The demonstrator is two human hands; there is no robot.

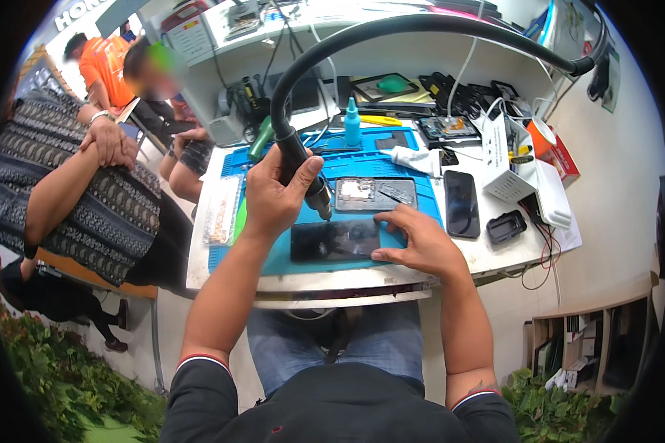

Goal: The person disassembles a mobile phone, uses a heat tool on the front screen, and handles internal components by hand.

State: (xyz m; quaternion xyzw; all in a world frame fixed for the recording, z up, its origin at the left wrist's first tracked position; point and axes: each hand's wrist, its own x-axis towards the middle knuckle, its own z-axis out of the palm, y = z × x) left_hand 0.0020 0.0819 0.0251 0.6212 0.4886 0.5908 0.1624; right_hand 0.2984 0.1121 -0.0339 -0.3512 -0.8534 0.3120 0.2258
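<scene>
My left hand (272,190) grips the black handle of a hot air gun (318,198), whose hose arcs over the bench. The nozzle points down at the upper edge of a black phone screen (332,242); I cannot tell whether it touches. The screen lies flat on a blue work mat (273,264). At its right end, my right hand (425,242) holds the screen between thumb and fingers. Just beyond lies an opened grey phone body (375,194) with its inside parts showing. A second dark phone (461,204) rests to the right of the mat.
A blue dropper bottle (352,125), a white tube (417,160) and a yellow-handled tool (380,120) lie behind. White boxes (507,159), an orange cup (541,136) and a small black tray (505,227) stand right. A person with folded arms (89,177) is close on the left.
</scene>
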